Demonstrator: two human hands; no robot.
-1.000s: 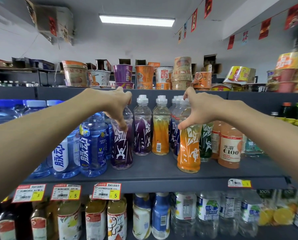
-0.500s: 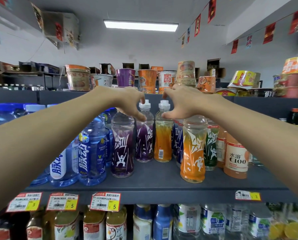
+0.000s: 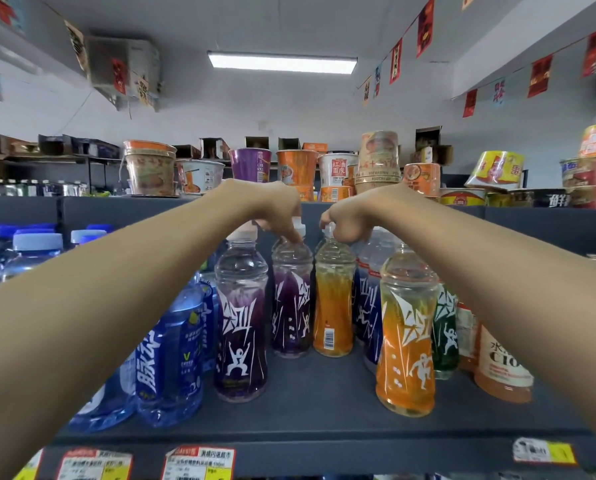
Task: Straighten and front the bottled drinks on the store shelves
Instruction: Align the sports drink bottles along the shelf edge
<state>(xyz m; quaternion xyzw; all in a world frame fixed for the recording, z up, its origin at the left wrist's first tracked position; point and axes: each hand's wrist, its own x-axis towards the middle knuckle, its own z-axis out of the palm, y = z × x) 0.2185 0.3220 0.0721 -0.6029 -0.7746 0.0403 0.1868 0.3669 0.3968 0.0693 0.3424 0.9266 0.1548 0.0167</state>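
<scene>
Two bare hands work a dark store shelf (image 3: pixel 324 414) of bottled drinks. The left hand (image 3: pixel 275 209) has its fingers (image 3: pixel 291 235) curled down, pinching the white-capped top of the rear purple bottle (image 3: pixel 291 306). The right hand (image 3: pixel 350 220) curls its fingers (image 3: pixel 345 233) round the cap of the rear orange bottle (image 3: pixel 332 306) just beside it. Both bottles stand upright, set back from the shelf edge.

Nearer the edge, well apart and untouched, stand the front purple bottle (image 3: pixel 241 327) and the front orange bottle (image 3: pixel 405 337), making two purple and two orange in all. One dark-blue-labelled bottle (image 3: pixel 367 306), one green bottle (image 3: pixel 445 327) and one pale C100 bottle (image 3: pixel 500 365) crowd the right. Two large blue water bottles (image 3: pixel 172 358) front the left, with more behind. Instant noodle cups (image 3: pixel 249 164) line the shelf above.

A second earlier each hand gripped one of the front pair. Both have since moved to the rear pair, and the view has tilted upward.
</scene>
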